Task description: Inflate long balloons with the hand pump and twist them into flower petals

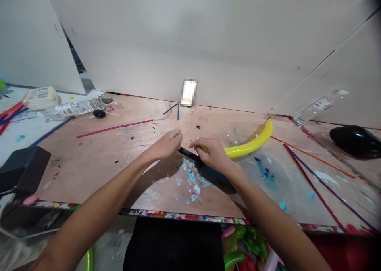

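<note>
My left hand [166,144] is closed in a pinch at the nozzle end of a black and blue balloon pump [193,156]. My right hand [212,154] is wrapped round the pump's body and pinches the neck of a long yellow balloon [251,144], which curves away to the right over the wooden table [98,164]. Bits of light blue balloon scrap [190,181] lie just below the hands.
Uninflated thin balloons lie about: pink [114,128], blue [175,109], orange [312,156], red and purple [315,183]. A plastic bottle [73,107] and a black cap [99,113] sit far left. A black object [355,141] is at right, a black box [24,168] at left. White boards back the table.
</note>
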Tool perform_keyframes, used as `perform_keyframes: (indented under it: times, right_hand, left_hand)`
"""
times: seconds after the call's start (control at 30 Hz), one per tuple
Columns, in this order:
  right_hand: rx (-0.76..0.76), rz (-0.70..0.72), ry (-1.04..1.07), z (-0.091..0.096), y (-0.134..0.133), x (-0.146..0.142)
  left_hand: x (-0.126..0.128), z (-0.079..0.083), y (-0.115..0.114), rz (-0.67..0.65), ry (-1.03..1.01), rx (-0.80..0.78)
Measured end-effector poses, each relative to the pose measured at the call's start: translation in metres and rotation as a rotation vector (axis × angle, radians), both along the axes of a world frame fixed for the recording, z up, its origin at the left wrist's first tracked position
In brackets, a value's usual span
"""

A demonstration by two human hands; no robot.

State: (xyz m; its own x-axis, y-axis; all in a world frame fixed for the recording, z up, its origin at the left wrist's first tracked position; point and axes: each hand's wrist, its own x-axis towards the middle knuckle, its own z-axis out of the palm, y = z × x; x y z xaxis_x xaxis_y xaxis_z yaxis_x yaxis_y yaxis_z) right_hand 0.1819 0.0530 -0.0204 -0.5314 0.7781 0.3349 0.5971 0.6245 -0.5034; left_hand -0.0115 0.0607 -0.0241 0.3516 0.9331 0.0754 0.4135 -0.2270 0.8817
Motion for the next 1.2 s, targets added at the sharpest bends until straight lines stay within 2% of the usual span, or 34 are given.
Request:
perform_keyframes:
  times: [0.1,0.27,0.43,0.53,0.63,0.8,1.0,1.2]
  right_hand:
    - [-0.022,-0.013,0.048,0.001,0.005,-0.002]
    - [-0.031,-0.010,0.128,0.003,0.003,-0.003]
    - [-0.012,0.025,0.165,0.000,0.000,0.001]
    - [-0.050,0.052,0.166,0.001,0.000,0.002]
    - [-0.038,0.049,0.084,0.003,-0.002,0.003]
    - [0.044,-0.043,-0.171,0.005,-0.006,-0.002]
    - [0.168,-0.139,-0.422,-0.001,-0.004,-0.002]
    - [0.248,-0.217,-0.525,-0.004,0.000,0.004]
  left_hand:
    - [0.000,-0.004,0.004,-0.021,0.025,0.073]
    - [0.005,-0.002,-0.002,-0.155,-0.128,0.102]
    - [0.006,0.001,-0.008,-0.108,-0.015,0.337]
    - [0.001,0.002,-0.006,-0.143,0.037,0.378]
    - [-0.003,0.004,-0.004,-0.133,0.103,0.409]
    - [-0.001,0.003,-0.005,-0.077,0.179,0.457]
    - [0.003,-0.007,-0.003,-0.046,0.223,0.396]
    - [0.002,-0.010,0.000,-0.007,0.150,0.329]
